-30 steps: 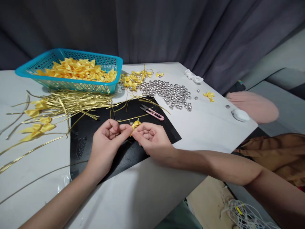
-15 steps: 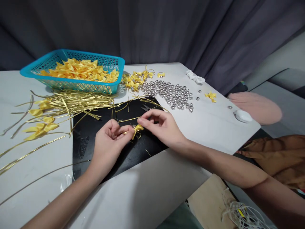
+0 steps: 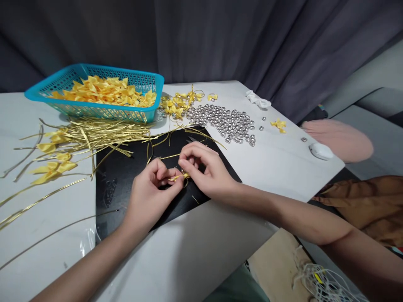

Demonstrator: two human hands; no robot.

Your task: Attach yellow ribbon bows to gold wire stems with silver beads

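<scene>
Over the black mat (image 3: 122,193), both hands pinch one small yellow ribbon bow (image 3: 186,175) from its two sides. My left hand (image 3: 157,180) has its fingers curled, thumb and forefinger closed on the bow's left part. My right hand (image 3: 209,170) grips the right part between thumb and fingertips. Most of the bow is hidden by the fingers; a thin gold loop hangs beneath it. Behind my right hand the tips of scissors (image 3: 192,139) show on the mat. A gold twist tie (image 3: 170,157) lies just past my fingertips.
A blue basket (image 3: 159,86) of yellow ribbon pieces stands at the back left, with gold ties (image 3: 107,132) before it. Silver heart beads (image 3: 225,121) lie right of centre, near finished-looking bows (image 3: 176,105). A white round object (image 3: 320,151) sits near the right edge.
My left hand has shifted slightly right, and the hands are closer together. The bow is turned and more covered by my fingers.
</scene>
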